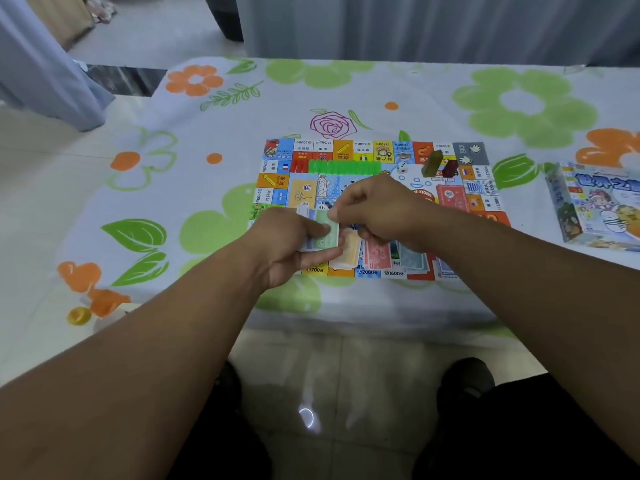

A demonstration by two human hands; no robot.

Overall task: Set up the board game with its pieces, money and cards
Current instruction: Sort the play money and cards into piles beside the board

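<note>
One view, head cam: both hands meet over the near-left part of the board. The left hand grips a small stack of notes from below, thumb across the top. The right hand pinches the far edge of the green top note between thumb and forefinger, other fingers curled. The stack's long axis runs roughly away from the person, same as three piles lying side by side along the board's near edge: yellow pile, red pile, blue pile. The piles sit just right of the left hand, below the right wrist. The right hand is nearer, so I'd judge it peels and places the green note. The free slot is probably left of yellow, but the left hand hides it.
</note>
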